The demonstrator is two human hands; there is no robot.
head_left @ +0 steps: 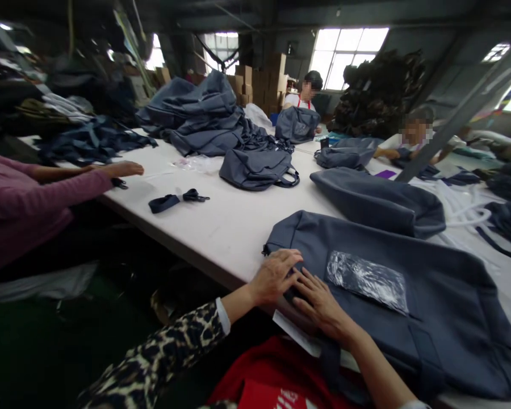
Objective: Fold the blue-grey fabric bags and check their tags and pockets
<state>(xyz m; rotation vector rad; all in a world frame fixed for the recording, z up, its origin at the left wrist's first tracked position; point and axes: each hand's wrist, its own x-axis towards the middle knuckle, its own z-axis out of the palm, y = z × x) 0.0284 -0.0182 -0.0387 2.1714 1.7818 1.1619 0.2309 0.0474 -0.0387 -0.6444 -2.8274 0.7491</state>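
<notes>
A large navy duffel bag [443, 284] lies on its side along the near edge of the table, with a clear plastic pocket [366, 281] on its upper face. My left hand [275, 275] rests over the bag's left end, its fingers extended and slightly bent across the fabric, near a dark zipper end. Right beside it, my right hand [319, 301] lies with fingers spread on the bag. The fingertips of both hands come close together. Below my hands, a white paper or label [296, 332] sticks out at the table edge. The fabric under my palms is hidden.
Another navy bag [375, 196] lies just behind, with a smaller one [255, 168] farther off. A rolled navy strap [170, 201] lies to the left, near a co-worker's hand [121, 169]. A slanted metal pole [447, 116] rises at right. Piled bags [204, 116] stand at the back.
</notes>
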